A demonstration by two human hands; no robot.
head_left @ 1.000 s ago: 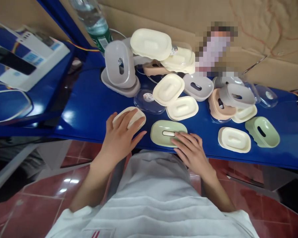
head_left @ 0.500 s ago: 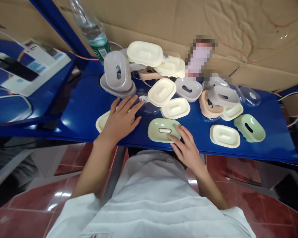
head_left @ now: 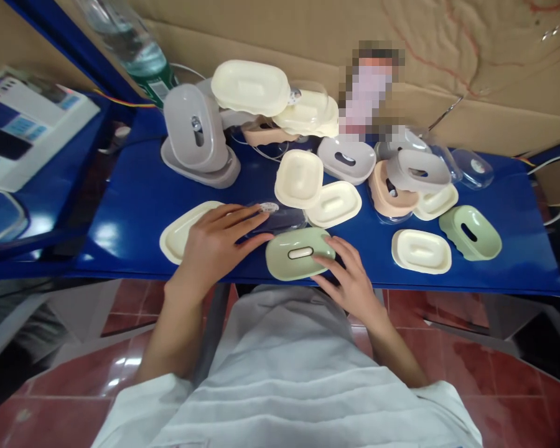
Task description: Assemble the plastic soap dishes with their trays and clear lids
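Observation:
My right hand [head_left: 352,270] grips the right end of a pale green soap dish [head_left: 280,264], thumb at the near edge and fingers over the rim. A cream strip shows in the dish's middle slot. My left hand [head_left: 219,239] has its fingers over the left end of a clear plastic lid [head_left: 287,219] with a round sticker. Its thumb lies lower, close to the green dish's left edge. Partly under the left hand is a cream tray [head_left: 177,233]. Two more cream trays, one square-looking [head_left: 299,179] and one oval [head_left: 336,204], overlap just behind the lid.
Grey soap dishes [head_left: 193,127] are stacked at left, near a water bottle [head_left: 142,59]. Cream, grey and peach pieces crowd the back of the blue shelf [head_left: 121,239]. A cream tray [head_left: 421,252] and another green dish [head_left: 469,231] sit right. A power strip [head_left: 32,137] lies far left.
My left hand has lowered and its fingers have closed over the clear lid, which now looks tilted and nearer me. The square-looking cream tray has turned. The green dish has shifted slightly left.

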